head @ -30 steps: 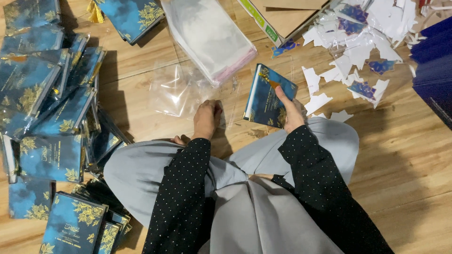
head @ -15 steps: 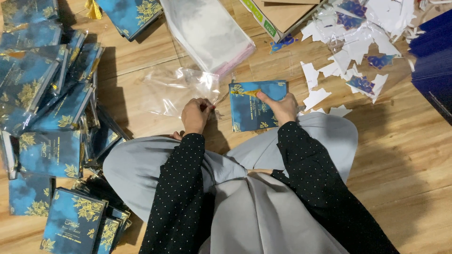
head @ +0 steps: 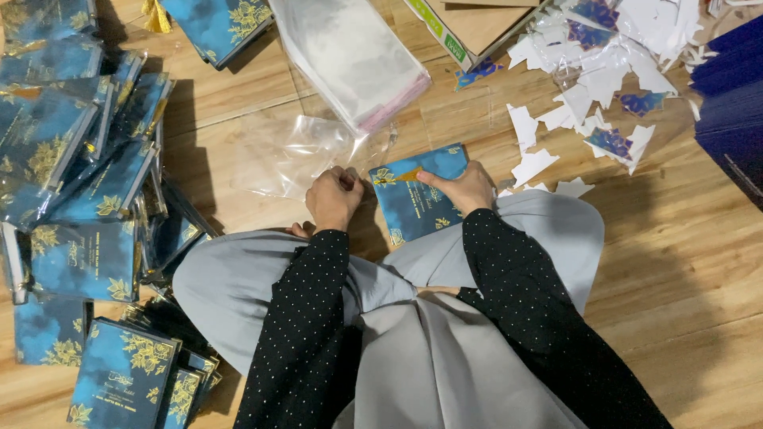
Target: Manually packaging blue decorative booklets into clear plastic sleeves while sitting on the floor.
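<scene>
My right hand (head: 461, 189) holds a blue card (head: 413, 202) with gold floral print, lying flat on the wooden floor in front of my knees. My left hand (head: 334, 197) pinches the edge of a clear plastic sleeve (head: 298, 155) just left of the card. The sleeve's opening sits against the card's left edge; I cannot tell whether the card has entered it. Both arms wear black dotted sleeves over grey trousers.
A stack of clear sleeves (head: 354, 56) lies beyond my hands. Several sleeved blue cards (head: 79, 151) are heaped at the left, more (head: 123, 381) by my left knee. White paper scraps (head: 596, 87) lie at the right, a cardboard box (head: 477, 24) at top, dark blue sheets (head: 731, 111) at far right.
The card was tilted up on its edge and has been laid flat and turned toward the left. My left hand has moved up to the sleeve's edge and gripped it.
</scene>
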